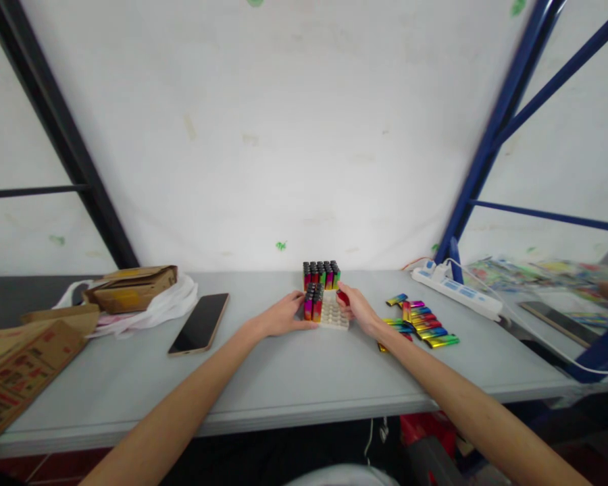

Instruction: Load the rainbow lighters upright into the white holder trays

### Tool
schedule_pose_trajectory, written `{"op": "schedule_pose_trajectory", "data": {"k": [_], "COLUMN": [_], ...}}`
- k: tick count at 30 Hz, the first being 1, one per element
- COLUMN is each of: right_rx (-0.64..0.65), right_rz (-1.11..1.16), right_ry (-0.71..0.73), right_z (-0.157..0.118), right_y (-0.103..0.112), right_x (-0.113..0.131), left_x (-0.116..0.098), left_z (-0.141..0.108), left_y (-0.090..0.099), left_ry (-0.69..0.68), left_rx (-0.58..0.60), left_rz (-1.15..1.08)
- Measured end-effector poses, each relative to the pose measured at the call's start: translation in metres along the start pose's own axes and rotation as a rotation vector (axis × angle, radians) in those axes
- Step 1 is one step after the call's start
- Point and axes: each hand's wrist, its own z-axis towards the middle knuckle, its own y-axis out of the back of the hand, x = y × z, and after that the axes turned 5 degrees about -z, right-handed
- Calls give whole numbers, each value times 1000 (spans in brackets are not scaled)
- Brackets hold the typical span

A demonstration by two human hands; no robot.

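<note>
A pale tray with rows of holes (336, 317) lies on the grey table. Shiny multicoloured lighters (313, 307) stand upright in its left part, dark tops up. Just behind, another block of upright lighters (321, 273) stands near the wall. My left hand (286, 314) rests at the tray's left side, thumb and fingers spread around the standing lighters. Over the tray's right side, my right hand (357, 310) pinches a red lighter (342, 297). Several loose colourful lighters (425, 324) lie on their sides to the right, partly behind my right forearm.
A dark-screened phone (200, 324) lies to the left on the table (284, 378). Farther left are a cardboard box (132, 290), a white plastic bag (175, 304) and more cardboard (25, 371). At right sits a white power strip (456, 291) with cables, beside a blue metal frame (486, 148).
</note>
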Motion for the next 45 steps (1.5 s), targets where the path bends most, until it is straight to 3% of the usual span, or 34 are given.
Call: {"op": "schedule_pose_trajectory", "data": {"k": [3, 16, 24, 29, 32, 36, 45], "right_rx": [-56, -57, -115, -125, -164, -100, 40], "right_rz": [-52, -101, -260, -256, -406, -612, -788], "right_ry": [10, 78, 331, 418, 433, 455, 522], "right_z": [1, 5, 16, 14, 13, 11, 13], "right_y": [0, 4, 9, 12, 13, 12, 18], "right_x": [-3, -6, -10, -14, -15, -12, 0], "left_x": [-1, -2, 0, 1, 1, -1, -1], "left_z": [0, -1, 0, 0, 0, 0, -1], "left_y": [1, 1, 1, 0, 0, 1, 1], "left_ry": [2, 8, 16, 19, 31, 23, 21], "left_rx": [-4, -3, -9, -8, -5, -2, -7], "left_rz": [5, -15, -42, -27, -20, -26, -26]}}
